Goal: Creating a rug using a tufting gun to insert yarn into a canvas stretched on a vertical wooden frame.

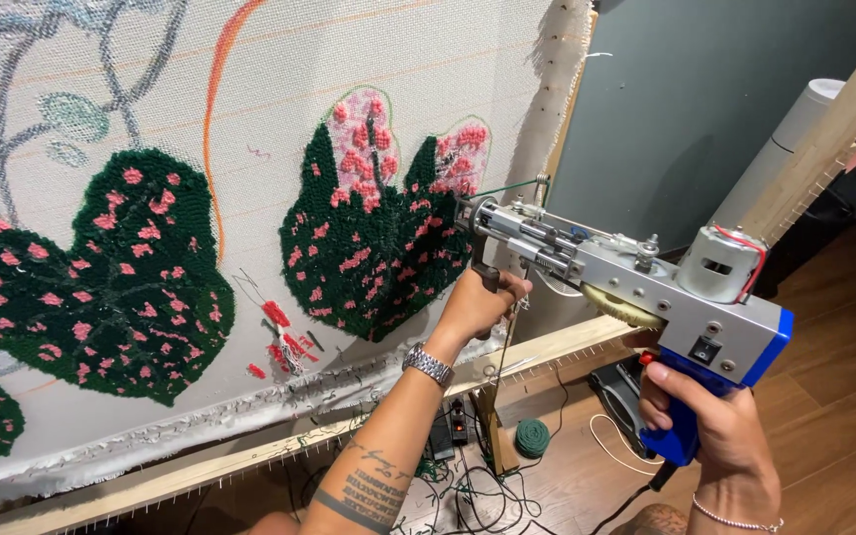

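Observation:
A blue and silver tufting gun (pixel 636 282) points its needle tip at the right-hand dark green leaf with pink spots (pixel 378 233) on the stretched white cloth (pixel 279 89). My left hand (pixel 476 302), with a metal watch on the wrist, grips the gun's front handle under the barrel. My right hand (pixel 715 421) is closed around the blue rear handle. Green yarn runs into the tip. A bigger green leaf with pink spots (pixel 111 277) sits to the left.
The cloth is tacked on a wooden frame (pixel 250 456). A ball of green yarn (pixel 532 436), tangled cords and a small box lie on the wooden floor below. A white roll (pixel 785 139) leans against the grey wall at right.

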